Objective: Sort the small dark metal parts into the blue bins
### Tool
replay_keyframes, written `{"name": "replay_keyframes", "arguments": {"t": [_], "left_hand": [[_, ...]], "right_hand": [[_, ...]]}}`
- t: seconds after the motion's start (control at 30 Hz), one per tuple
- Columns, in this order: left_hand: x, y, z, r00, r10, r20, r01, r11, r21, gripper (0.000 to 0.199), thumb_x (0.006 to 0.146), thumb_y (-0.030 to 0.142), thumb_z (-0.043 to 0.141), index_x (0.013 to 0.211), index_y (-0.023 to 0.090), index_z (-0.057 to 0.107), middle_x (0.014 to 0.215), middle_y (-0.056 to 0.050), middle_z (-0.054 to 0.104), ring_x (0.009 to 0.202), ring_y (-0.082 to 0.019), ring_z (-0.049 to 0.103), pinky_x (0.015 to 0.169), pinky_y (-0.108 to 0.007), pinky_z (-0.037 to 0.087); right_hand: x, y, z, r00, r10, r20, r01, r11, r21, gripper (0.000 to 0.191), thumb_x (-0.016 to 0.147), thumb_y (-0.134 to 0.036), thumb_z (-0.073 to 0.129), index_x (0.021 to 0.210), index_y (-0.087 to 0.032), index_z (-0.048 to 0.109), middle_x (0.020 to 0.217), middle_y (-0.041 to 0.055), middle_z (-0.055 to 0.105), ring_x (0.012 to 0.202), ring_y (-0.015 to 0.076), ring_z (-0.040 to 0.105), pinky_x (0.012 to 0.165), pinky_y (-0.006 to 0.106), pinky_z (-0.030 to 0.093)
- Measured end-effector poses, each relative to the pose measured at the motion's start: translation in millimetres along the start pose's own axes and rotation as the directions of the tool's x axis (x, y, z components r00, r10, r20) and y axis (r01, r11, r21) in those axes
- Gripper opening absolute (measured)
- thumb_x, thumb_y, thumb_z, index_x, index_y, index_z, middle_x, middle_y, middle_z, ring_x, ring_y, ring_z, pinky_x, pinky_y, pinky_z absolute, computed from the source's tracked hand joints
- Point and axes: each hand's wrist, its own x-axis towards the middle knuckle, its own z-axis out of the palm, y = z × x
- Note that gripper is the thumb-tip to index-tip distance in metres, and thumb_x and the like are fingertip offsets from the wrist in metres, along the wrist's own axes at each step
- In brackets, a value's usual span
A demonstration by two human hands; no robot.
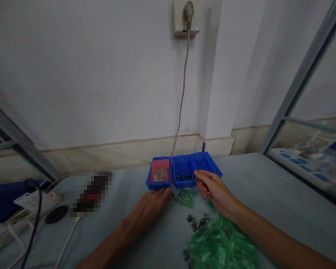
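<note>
1. Nearest of all, a big heap of green plastic bags (224, 244) on the bench (268, 186), well short of the middle tray and apparently unsorted; most of the work looks left to do.
2. Just beyond that heap, a few small dark metal parts (197, 221) loose on the bench, between the heap and the middle tray, not yet in any tray.
3. Closer to the middle tray, one small green bag (187, 197) lying by itself just in front of it, between the two hands.
4. Left hand (154, 203) flat on the bench, palm down, fingers (165, 192) stretched out and close together, gripping nothing, tips touching or almost touching the front edge of the tray left of the middle tray.
5. Right hand (214, 188) raised just right of the middle tray's front corner, fingers (203, 177) curled in and pinched on something small and dark; too blurred to tell what, likely one of the metal parts.
6. Middle tray (183, 164) blue, with a handful of dark parts already lying at its front; a small share done, judging by the heap.
7. Tray to its left (159, 185) blue too, holding a red-looking sheet or bag with pale pieces on it.
8. Tray to its right (205, 160) showing only a bare blue bottom.
9. Behind the middle tray, a cable (182, 97) up the wall to a plug.
</note>
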Motion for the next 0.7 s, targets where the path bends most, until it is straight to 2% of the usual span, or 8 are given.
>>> {"name": "replay_keyframes", "arguments": {"t": [0.4,0.7], "left_hand": [[-0.5,-3.0,4.8,1.0,0.003,-0.023,-0.003,0.999,-0.037,0.015,0.105,0.021,0.035,0.111,0.022,0.049,0.1,-0.004,0.066,0.082,-0.019,0.066,0.068,-0.029,0.051],[-1.6,0.6,2.5,0.997,0.045,-0.065,-0.052,0.993,-0.102,0.016,0.105,0.02,0.036,0.114,0.023,0.049,0.103,-0.004,0.066,0.088,-0.019,0.067,0.073,-0.029,0.053]], "right_hand": [[-0.7,2.0,-1.1,1.0,-0.009,0.008,0.009,1.0,-0.007,0.04,0.086,-0.049,0.068,0.067,-0.019,0.049,0.051,-0.0081,0.038,0.042,0.006,0.023,0.041,0.024,0.014],[-0.9,0.9,-0.1,0.999,-0.023,-0.036,0.023,1.0,-0.007,0.04,0.085,-0.049,0.069,0.068,-0.02,0.049,0.053,-0.0079,0.039,0.043,0.0064,0.024,0.041,0.024,0.015]]}}
